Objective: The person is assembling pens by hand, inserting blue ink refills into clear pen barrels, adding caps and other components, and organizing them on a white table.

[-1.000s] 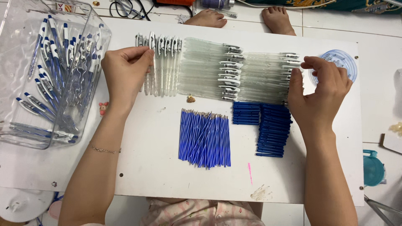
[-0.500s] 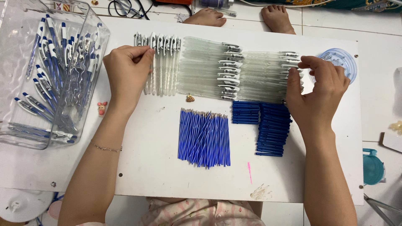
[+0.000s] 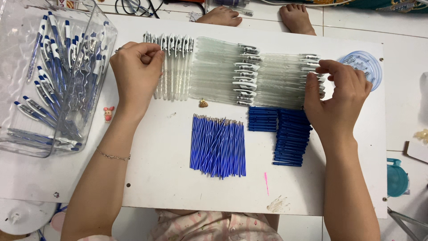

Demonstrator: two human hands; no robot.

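Low in the frame's centre, blue refills lay on the white surface. Higher, the left hand pinched clear pen barrels at upper left; the right hand curled its fingers on another clear row, upper right.

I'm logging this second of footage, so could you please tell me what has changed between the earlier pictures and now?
Very little. The right hand has curled its fingers a bit further over the right end of the clear pen barrels. The left hand stays on the row of clipped pens. The blue refills, blue caps and the clear bin of assembled pens are unmoved.
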